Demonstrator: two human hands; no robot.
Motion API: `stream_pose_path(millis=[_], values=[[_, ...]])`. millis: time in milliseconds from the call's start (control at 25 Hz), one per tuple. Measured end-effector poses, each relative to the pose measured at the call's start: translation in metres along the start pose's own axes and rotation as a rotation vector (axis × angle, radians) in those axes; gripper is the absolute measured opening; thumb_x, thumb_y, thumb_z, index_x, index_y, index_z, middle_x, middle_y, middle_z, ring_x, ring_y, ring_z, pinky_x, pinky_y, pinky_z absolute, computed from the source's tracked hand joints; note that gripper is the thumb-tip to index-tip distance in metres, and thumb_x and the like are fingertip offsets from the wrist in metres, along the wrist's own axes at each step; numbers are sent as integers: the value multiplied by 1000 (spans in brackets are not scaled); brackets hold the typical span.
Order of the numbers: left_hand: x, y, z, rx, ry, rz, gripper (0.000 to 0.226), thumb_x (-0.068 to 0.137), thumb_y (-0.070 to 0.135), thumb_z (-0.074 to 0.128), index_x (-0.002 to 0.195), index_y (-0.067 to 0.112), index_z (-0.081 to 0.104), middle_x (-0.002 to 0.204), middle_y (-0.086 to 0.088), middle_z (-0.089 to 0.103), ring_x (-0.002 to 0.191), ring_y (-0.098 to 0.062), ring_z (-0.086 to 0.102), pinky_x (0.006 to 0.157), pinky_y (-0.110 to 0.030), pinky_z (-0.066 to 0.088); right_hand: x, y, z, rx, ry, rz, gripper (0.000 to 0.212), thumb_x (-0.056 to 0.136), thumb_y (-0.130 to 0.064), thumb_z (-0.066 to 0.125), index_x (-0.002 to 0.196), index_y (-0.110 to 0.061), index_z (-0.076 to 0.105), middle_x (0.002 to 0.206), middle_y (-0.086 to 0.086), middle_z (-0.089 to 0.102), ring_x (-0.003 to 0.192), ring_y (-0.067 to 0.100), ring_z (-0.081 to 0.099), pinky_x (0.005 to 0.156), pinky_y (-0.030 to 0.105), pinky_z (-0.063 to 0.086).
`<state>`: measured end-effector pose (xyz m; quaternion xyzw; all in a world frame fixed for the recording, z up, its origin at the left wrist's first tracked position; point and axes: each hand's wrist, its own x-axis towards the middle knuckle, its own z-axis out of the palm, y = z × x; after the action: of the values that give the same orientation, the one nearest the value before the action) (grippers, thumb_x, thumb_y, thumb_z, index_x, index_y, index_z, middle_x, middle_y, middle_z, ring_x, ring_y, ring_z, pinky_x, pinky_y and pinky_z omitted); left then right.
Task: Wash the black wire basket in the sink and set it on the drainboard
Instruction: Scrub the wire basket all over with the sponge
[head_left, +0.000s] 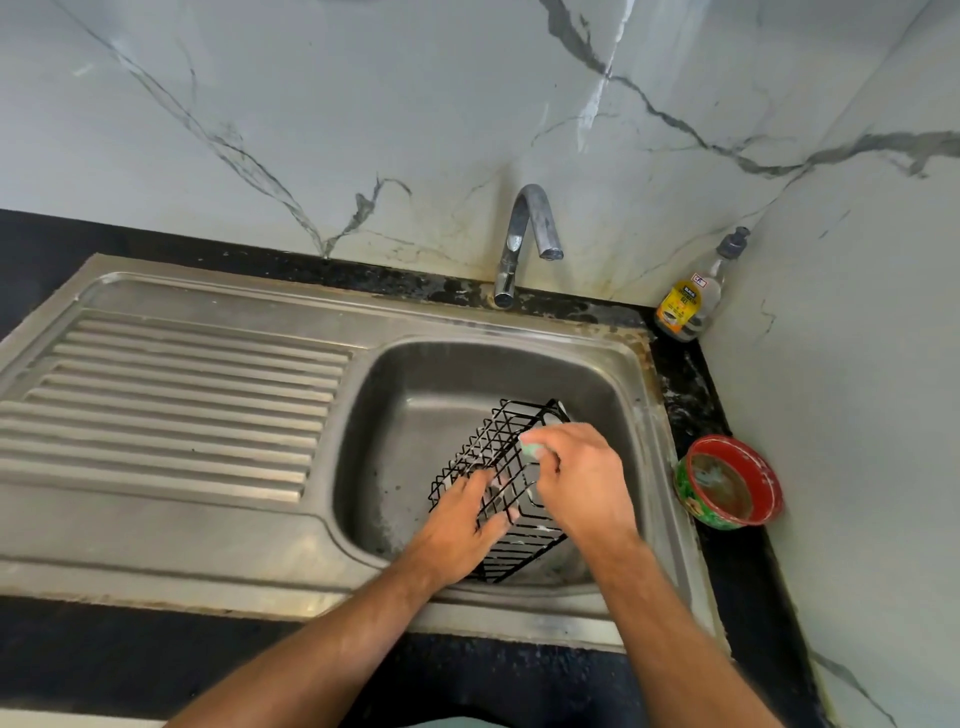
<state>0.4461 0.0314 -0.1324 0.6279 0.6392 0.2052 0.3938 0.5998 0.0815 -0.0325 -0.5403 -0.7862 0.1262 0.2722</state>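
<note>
A marble-veined wall backs the dark table here, and set into that table I see the steel sink (613, 374) with its ribbed drainboard (171, 395) stretching toward the left edge. The black wire basket (501, 483) lies tilted on its side down in the basin, toward the near right of the bowl, with white suds clinging to several wires. My left hand (457, 530) steadies it, fingers curled over the wires at the near end, while my right hand (582, 478) pinches a small pale green scrubber (531, 448) and presses it against the upper side of the basket. The faucet (524, 234) stands at the back edge, and I see no water running from it, though the spout mouth is small in this view, so I may be missing a trickle. A dish soap bottle (685, 301) sits in the far right corner, and a red-rimmed bowl (727, 483) sits at the right edge just beside the sink. I judge the task midway: soaping is under way, but rinsing is not yet done, and the drainboard has nothing set on it, so the lift and placement remain.
</note>
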Motion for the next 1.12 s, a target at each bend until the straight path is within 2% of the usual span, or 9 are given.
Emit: stream_pose_path(millis=[80,200,360,560,720,840,960,1040,1120], values=[[-1,0,1,1,-3,7,59,96,67,42,143,31,35,134,6,49,120,-10,48,106,-42,46,9,-1,0,-144,-122,45,33,81,4,61,103,-14,78,100,6,74,101,24,65,91,36,53],[-1,2,-1,-20,-8,8,59,99,63,44,146,29,33,139,2,48,125,-14,48,106,-37,43,6,2,0,-181,-57,80,31,76,7,66,98,-11,79,92,7,75,95,28,65,83,36,57],[-2,1,-2,17,-4,20,67,101,59,45,154,23,28,140,-2,46,126,-16,46,106,-35,40,5,2,9,-45,-70,-30,29,87,2,63,103,-16,78,101,-2,76,106,16,64,96,33,53],[-4,1,-2,9,-23,15,65,98,56,50,152,27,29,136,0,50,125,-16,48,104,-36,43,18,-6,6,-119,-489,-230,45,82,5,59,102,-30,78,105,-5,67,101,10,61,95,29,51],[-6,4,-4,-36,0,-7,57,98,51,55,145,27,36,133,2,49,118,-12,48,102,-33,41,26,10,-2,174,-64,82,36,90,6,59,96,-22,80,101,-10,72,88,-4,64,91,23,53],[-6,4,-5,-33,1,-6,47,96,49,56,135,30,40,127,5,51,113,-11,50,100,-36,45,27,14,0,44,-176,42,28,92,1,61,100,-17,80,102,-5,72,95,6,62,95,25,50],[-4,4,-4,19,-8,0,46,93,53,52,132,31,39,123,4,53,110,-14,52,96,-39,48,27,-3,10,-29,-144,-16,28,90,0,63,103,-17,80,99,1,76,102,16,63,99,24,46],[-5,4,-5,6,22,-16,54,88,58,48,133,30,40,121,4,55,109,-14,53,96,-41,49,25,-14,17,-26,-175,-54,27,90,-2,63,104,-19,80,102,1,76,104,16,65,100,26,47],[-5,4,-5,-21,42,-28,49,85,55,49,127,31,42,118,5,56,106,-15,55,95,-44,50,30,-12,14,39,-151,6,30,92,-2,62,105,-22,79,105,-3,75,94,5,68,90,20,53]])
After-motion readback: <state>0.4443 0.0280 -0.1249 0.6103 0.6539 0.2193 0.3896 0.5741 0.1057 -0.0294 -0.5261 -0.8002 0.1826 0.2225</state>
